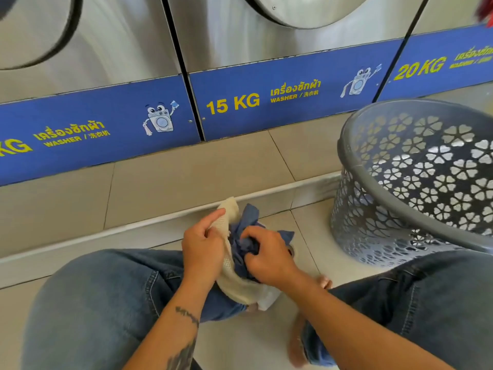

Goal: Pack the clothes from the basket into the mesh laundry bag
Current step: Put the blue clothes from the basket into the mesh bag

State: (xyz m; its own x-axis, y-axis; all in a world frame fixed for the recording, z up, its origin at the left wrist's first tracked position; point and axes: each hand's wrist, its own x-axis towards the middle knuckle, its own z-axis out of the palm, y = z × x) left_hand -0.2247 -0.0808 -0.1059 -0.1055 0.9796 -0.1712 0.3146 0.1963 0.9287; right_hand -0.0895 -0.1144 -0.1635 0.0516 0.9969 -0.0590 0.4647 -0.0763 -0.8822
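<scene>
A cream mesh laundry bag (pixel 234 283) lies between my knees on the floor. My left hand (pixel 204 243) pinches its upper edge and holds the mouth apart. A blue garment (pixel 246 222) sticks out of that mouth. My right hand (pixel 266 253) is closed on the blue cloth at the opening, pressing down on it. The grey plastic basket (pixel 373 188) with flower-shaped holes stands tilted at the right; the part of its inside that shows holds no clothes.
A row of steel washers with blue panels (pixel 280 102) runs across the back, above a tiled step (pixel 186 177). My jeans-clad legs (pixel 106 303) frame the bag on both sides, and bare toes (pixel 324 283) show beside it.
</scene>
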